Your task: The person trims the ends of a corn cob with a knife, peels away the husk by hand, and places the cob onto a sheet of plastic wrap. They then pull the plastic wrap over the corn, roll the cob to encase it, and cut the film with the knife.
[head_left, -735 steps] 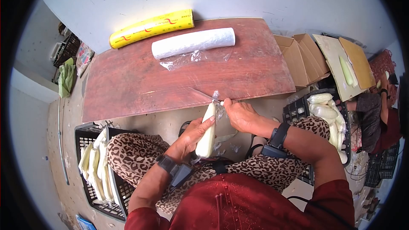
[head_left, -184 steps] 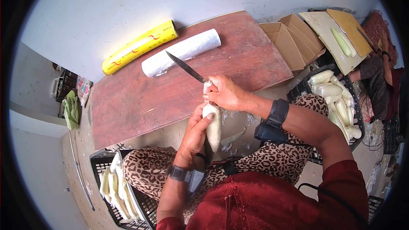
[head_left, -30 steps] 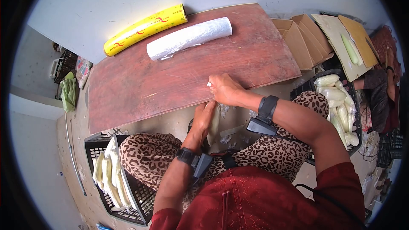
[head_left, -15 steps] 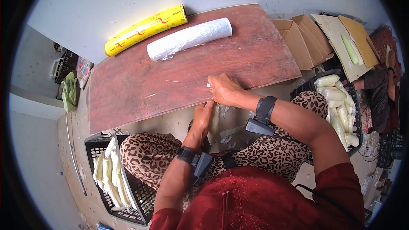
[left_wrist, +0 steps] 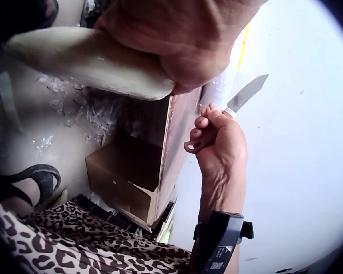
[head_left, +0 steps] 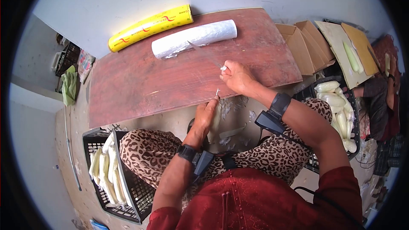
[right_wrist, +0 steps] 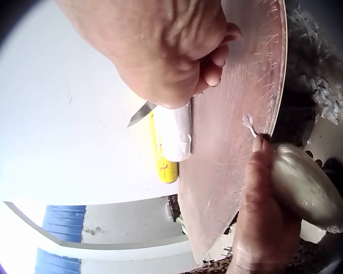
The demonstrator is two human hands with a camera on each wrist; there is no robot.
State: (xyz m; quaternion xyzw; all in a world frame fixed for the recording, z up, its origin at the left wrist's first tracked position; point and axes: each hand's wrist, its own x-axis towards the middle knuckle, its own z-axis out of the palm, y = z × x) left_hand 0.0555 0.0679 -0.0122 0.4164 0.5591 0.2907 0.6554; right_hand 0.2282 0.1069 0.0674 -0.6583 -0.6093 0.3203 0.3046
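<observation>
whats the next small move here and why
Probably bring the knife to the twisted film tail and trim it: the tail sticks out past the left hand, which grips the pale vegetable, while the right hand holds the knife clear.

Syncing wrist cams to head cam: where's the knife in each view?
Head: knife above centre, blade angled up-left, tip overlapping the white roll.
Left wrist: knife right of centre, blade pointing up-right from the right hand.
Right wrist: knife left of centre, blade emerging below the right hand, handle hidden.
Shared landmark: pale vegetable held in the left hand.
</observation>
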